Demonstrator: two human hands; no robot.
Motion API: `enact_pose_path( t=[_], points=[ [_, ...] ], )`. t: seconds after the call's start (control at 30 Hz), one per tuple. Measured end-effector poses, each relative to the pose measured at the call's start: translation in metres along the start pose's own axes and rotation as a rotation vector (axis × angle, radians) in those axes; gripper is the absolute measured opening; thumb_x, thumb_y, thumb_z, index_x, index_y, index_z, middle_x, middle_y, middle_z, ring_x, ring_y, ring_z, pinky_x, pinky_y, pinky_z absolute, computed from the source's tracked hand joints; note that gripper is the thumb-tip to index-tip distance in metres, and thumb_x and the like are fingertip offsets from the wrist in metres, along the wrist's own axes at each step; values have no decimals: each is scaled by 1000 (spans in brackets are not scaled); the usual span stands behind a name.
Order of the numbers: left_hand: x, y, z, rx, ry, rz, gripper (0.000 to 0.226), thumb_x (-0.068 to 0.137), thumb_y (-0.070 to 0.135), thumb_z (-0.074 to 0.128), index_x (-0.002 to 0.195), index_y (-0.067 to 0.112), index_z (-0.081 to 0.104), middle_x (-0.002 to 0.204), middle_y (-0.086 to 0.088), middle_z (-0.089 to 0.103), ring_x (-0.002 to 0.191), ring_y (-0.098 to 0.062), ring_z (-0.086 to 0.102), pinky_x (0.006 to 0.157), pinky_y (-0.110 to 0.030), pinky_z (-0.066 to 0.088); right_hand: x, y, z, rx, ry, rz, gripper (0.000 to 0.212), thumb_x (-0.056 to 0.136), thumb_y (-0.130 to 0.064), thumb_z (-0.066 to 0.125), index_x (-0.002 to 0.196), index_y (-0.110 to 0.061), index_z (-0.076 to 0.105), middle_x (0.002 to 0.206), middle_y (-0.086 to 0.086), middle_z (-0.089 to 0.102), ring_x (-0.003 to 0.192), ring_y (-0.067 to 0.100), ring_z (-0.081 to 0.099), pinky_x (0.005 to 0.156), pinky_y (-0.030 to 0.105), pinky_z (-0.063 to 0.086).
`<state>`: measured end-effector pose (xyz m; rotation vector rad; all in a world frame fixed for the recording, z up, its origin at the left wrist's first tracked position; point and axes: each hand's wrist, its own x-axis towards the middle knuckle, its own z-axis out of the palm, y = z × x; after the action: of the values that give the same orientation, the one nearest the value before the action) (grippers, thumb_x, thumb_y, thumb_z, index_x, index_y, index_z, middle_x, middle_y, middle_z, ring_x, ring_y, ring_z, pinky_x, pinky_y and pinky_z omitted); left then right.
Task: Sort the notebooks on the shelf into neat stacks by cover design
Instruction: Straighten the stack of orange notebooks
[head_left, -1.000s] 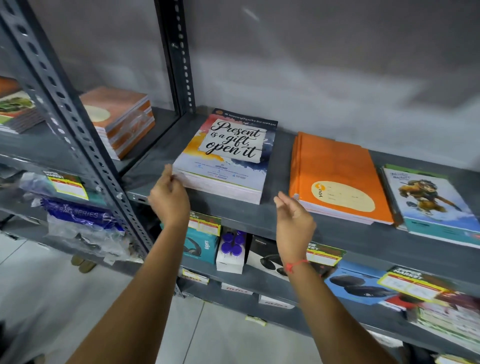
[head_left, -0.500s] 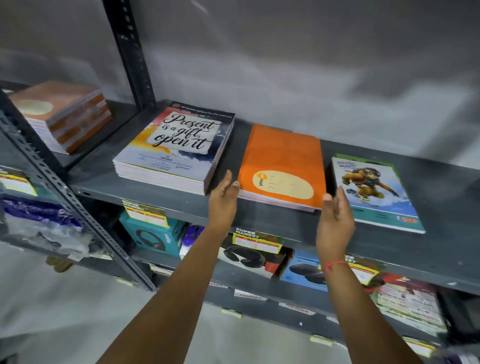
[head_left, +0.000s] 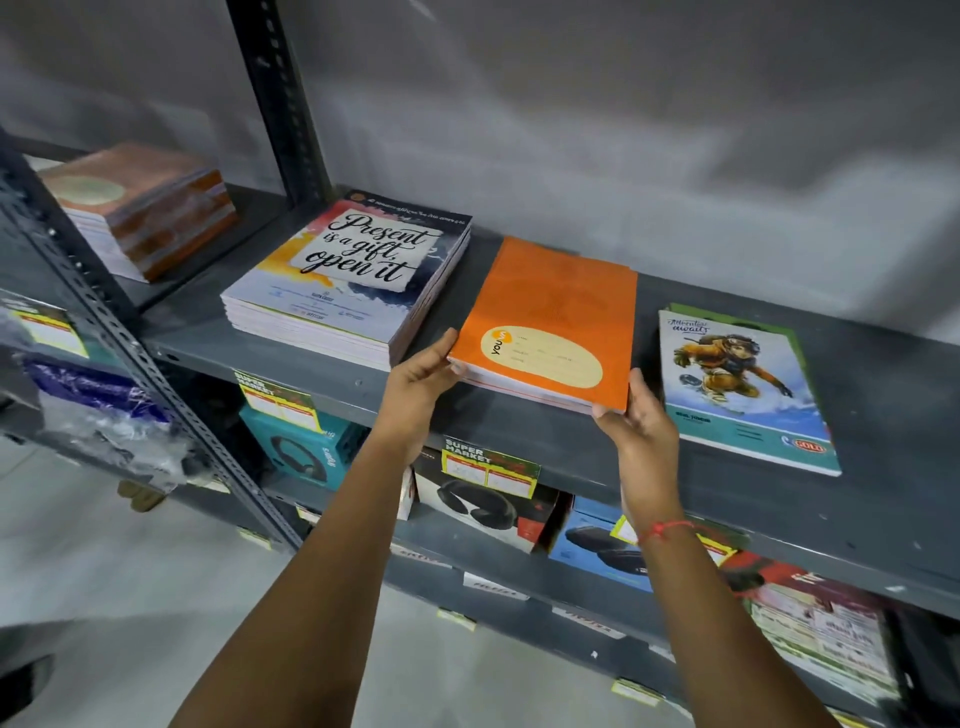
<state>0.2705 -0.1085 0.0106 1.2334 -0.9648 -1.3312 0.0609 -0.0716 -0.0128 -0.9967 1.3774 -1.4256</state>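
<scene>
Grey metal shelf (head_left: 519, 426) carries three notebook piles, all placed here against the orange stack (head_left: 550, 322) in the middle: the thicker "Present is a gift" stack (head_left: 348, 280) just beside it on its left, the thin cartoon-cover stack (head_left: 743, 384) near it on its right, a brown-orange pile (head_left: 140, 208) well beyond that in the next bay. Boxed headphones (head_left: 306, 452) and price tags sit on the shelf below it. Left hand (head_left: 415, 389) has its grip on the stack's near-left corner, fingertips at the edge; right hand (head_left: 641, 426) has its grip closed on the near-right corner, thumb against the side. Both hands grasping the orange stack, which lies flat, front edge near the shelf lip. Handling guess: soft-cover books, moderately heavy together, glossy covers likely to slide on each other and fan out, so pinch both front corners or press the sides to square them; the stack would sag if lifted from one end. Versus half a second ago: hands were open and hovering either side of the stack, now they touch it; camera view shifted right a bit.
</scene>
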Motion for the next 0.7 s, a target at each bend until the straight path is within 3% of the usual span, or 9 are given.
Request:
enact_pose_path(
  t=[0.07, 0.17, 0.23, 0.33, 0.43, 0.57, 0.7],
  points=[
    [0, 0, 0, -16, 12, 8, 43, 88, 5, 54, 131, 9, 51, 136, -8, 55, 129, -25, 46, 112, -42, 35, 1, 1, -1, 18, 2, -6, 69, 87, 1, 58, 147, -10, 26, 142, 1, 49, 122, 9, 50, 90, 11, 46],
    [2, 0, 3, -24, 49, 16, 39, 89, 4, 52, 129, 7, 53, 131, -6, 57, 126, -23, 48, 110, -39, 38, 2, 2, -1, 31, 9, -15, 67, 87, 1, 58, 146, -9, 28, 144, 2, 48, 123, 9, 50, 100, 18, 41],
    [3, -1, 5, -19, 72, 20, 38, 89, 6, 53, 127, 7, 55, 125, -2, 59, 120, -19, 50, 107, -35, 41, 3, 2, -1, 41, 12, -15, 66, 87, 0, 59, 145, -10, 30, 141, 1, 51, 117, 6, 53, 93, 11, 44],
    [8, -3, 5, -3, 120, 27, 36, 88, 10, 57, 123, 11, 59, 111, 8, 62, 94, -3, 57, 79, -11, 51, 5, 2, 1, 49, 59, -12, 64, 86, -3, 62, 143, -10, 35, 137, 1, 54, 116, 7, 54, 85, 7, 47],
    [15, -5, 4, -3, 149, 20, 34, 85, 10, 61, 119, 11, 62, 103, 8, 65, 85, 4, 55, 54, 0, 48, 6, 1, 4, 59, 129, -2, 61, 85, -2, 63, 141, -8, 39, 138, 5, 54, 119, 12, 55, 99, 21, 45],
    [22, -5, 5, -6, 206, 21, 31, 83, 10, 63, 114, 10, 66, 87, 17, 66, 80, 6, 57, 52, 1, 46, 8, 0, 9, 51, 211, 4, 57, 83, -4, 66, 137, -8, 46, 139, 9, 53, 123, 16, 54, 108, 33, 41],
    [25, -7, 8, -23, 243, 27, 29, 83, 9, 64, 111, 10, 68, 86, 15, 67, 79, 2, 60, 53, -2, 48, 8, -1, 15, 37, 290, -5, 54, 83, -5, 67, 134, -7, 50, 136, 8, 56, 115, 10, 56, 105, 29, 42]
  ],
)
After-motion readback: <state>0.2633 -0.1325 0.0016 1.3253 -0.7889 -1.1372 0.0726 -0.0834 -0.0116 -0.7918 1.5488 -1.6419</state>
